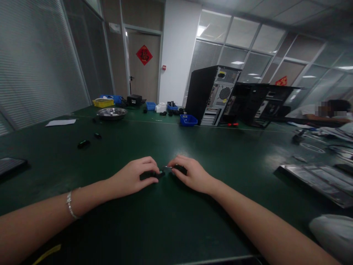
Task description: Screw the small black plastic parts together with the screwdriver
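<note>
One text was legible: the character 福, dark on a red diamond sign (144,55) fixed to the door (146,76). A second red sign (281,81) was partly hidden; yellow stickers (221,75) on the computer tower (205,94) were unreadable.

I see a small dark part (160,174) with a greenish patch, near centre, mostly covered; just right, a black-handled tool (181,169) points its thin metal tip left.
</note>
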The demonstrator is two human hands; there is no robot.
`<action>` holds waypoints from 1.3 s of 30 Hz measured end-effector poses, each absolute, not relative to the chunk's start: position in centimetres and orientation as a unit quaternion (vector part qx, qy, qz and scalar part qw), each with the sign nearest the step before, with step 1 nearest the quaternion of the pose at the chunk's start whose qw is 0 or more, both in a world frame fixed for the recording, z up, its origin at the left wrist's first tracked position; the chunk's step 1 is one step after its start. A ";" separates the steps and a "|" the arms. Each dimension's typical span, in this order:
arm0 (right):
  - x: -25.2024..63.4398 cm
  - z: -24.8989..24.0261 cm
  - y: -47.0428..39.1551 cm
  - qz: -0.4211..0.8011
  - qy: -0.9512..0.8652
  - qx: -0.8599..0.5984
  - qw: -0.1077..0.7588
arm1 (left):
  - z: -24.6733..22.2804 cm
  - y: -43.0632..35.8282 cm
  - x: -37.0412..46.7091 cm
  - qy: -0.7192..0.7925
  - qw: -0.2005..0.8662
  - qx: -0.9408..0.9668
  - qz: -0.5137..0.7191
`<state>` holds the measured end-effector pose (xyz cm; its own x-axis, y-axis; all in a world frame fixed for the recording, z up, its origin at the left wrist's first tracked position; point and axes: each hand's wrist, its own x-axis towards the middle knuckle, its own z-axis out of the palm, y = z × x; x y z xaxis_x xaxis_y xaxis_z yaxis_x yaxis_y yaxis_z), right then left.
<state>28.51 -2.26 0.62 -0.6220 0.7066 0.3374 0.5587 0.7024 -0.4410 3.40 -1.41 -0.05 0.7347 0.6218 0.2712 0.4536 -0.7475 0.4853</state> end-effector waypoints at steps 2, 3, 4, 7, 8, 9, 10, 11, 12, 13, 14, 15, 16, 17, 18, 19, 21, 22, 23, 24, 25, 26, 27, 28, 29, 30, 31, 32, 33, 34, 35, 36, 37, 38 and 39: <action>28.6 0.5 -2.2 0.149 -0.890 -0.356 0.244 | -0.2 -1.3 3.6 0.302 0.207 0.904 0.221; 28.7 0.5 -2.2 0.148 -0.890 -0.357 0.241 | -0.2 -1.3 3.8 0.307 0.212 0.900 0.224; 28.7 0.6 -2.3 0.147 -0.891 -0.359 0.238 | -0.2 -1.3 4.0 0.315 0.218 0.896 0.225; 28.7 0.7 -2.4 0.142 -0.893 -0.362 0.227 | -0.2 -1.4 4.6 0.352 0.237 0.877 0.226; 28.6 0.8 -2.5 0.140 -0.894 -0.361 0.225 | -0.2 -1.4 4.7 0.363 0.241 0.871 0.227; 28.6 0.8 -2.6 0.138 -0.895 -0.361 0.223 | -0.2 -1.4 4.9 0.371 0.242 0.867 0.229; 28.5 0.8 -2.6 0.134 -0.896 -0.360 0.223 | -0.2 -1.5 5.0 0.375 0.239 0.865 0.231; 28.5 0.8 -2.6 0.131 -0.897 -0.360 0.222 | -0.3 -1.5 5.0 0.375 0.234 0.867 0.231; 28.4 0.7 -2.6 0.128 -0.898 -0.359 0.221 | -0.4 -1.5 5.0 0.374 0.228 0.869 0.230; 28.3 0.7 -2.6 0.125 -0.898 -0.359 0.219 | -0.4 -1.5 5.1 0.373 0.223 0.871 0.230; 28.3 0.8 -2.7 0.122 -0.899 -0.360 0.218 | -0.5 -1.5 5.1 0.372 0.220 0.872 0.230; 28.2 0.8 -2.7 0.121 -0.899 -0.360 0.217 | -0.5 -1.5 5.1 0.371 0.220 0.872 0.232; 28.2 0.8 -2.7 0.121 -0.899 -0.361 0.214 | -0.5 -1.6 5.0 0.370 0.222 0.871 0.235; 28.2 0.9 -2.8 0.122 -0.899 -0.362 0.212 | -0.5 -1.6 5.0 0.370 0.225 0.870 0.237; 28.1 0.9 -2.8 0.123 -0.899 -0.363 0.210 | -0.5 -1.6 5.0 0.369 0.228 0.868 0.240; 28.1 1.0 -2.8 0.123 -0.899 -0.364 0.210 | -0.5 -1.6 5.0 0.369 0.231 0.867 0.243; 28.0 1.0 -2.8 0.126 -0.898 -0.366 0.212 | -0.5 -1.6 5.0 0.369 0.235 0.864 0.248; 28.0 1.0 -2.8 0.130 -0.896 -0.365 0.215 | -0.5 -1.6 5.0 0.368 0.237 0.863 0.252; 28.0 1.0 -2.8 0.135 -0.895 -0.364 0.219 | -0.5 -1.6 5.0 0.366 0.238 0.862 0.258; 28.0 1.0 -2.8 0.142 -0.893 -0.364 0.223 | -0.6 -1.6 4.9 0.364 0.239 0.861 0.264; 28.0 1.0 -2.8 0.150 -0.891 -0.364 0.228 | -0.6 -1.6 4.9 0.362 0.240 0.859 0.270; 28.1 1.0 -2.8 0.160 -0.888 -0.364 0.232 | -0.6 -1.6 4.8 0.361 0.241 0.858 0.276; 28.1 1.1 -2.8 0.169 -0.884 -0.365 0.236 | -0.6 -1.6 4.7 0.361 0.242 0.856 0.281; 28.1 1.1 -2.8 0.178 -0.881 -0.366 0.239 | -0.6 -1.6 4.7 0.361 0.245 0.854 0.283; 28.1 1.1 -2.8 0.186 -0.879 -0.366 0.242 | -0.6 -1.6 4.7 0.361 0.247 0.853 0.284; 28.1 1.2 -2.8 0.193 -0.877 -0.364 0.246 | -0.5 -1.7 4.7 0.361 0.249 0.852 0.286; 28.1 1.2 -2.9 0.199 -0.876 -0.360 0.251 | -0.4 -1.7 4.6 0.361 0.251 0.851 0.286; 28.1 1.2 -2.9 0.205 -0.875 -0.356 0.256 | -0.3 -1.8 4.7 0.361 0.253 0.851 0.285; 28.1 1.2 -3.0 0.212 -0.874 -0.352 0.261 | -0.2 -1.8 4.7 0.362 0.254 0.850 0.285; 28.0 1.2 -3.0 0.217 -0.873 -0.348 0.265 | -0.1 -1.9 4.7 0.363 0.254 0.850 0.285; 28.0 1.2 -3.0 0.221 -0.871 -0.346 0.268 | -0.1 -1.9 4.7 0.364 0.254 0.850 0.285; 28.0 1.2 -3.0 0.224 -0.870 -0.345 0.271 | 0.0 -1.9 4.7 0.364 0.254 0.849 0.285; 28.0 1.2 -3.0 0.226 -0.870 -0.344 0.273 | -0.1 -1.9 4.7 0.363 0.253 0.849 0.288; 27.9 1.1 -3.0 0.227 -0.869 -0.343 0.276 | -0.1 -1.9 4.7 0.362 0.252 0.849 0.291; 27.9 1.1 -2.9 0.228 -0.868 -0.342 0.279 | -0.1 -1.9 4.7 0.361 0.251 0.849 0.293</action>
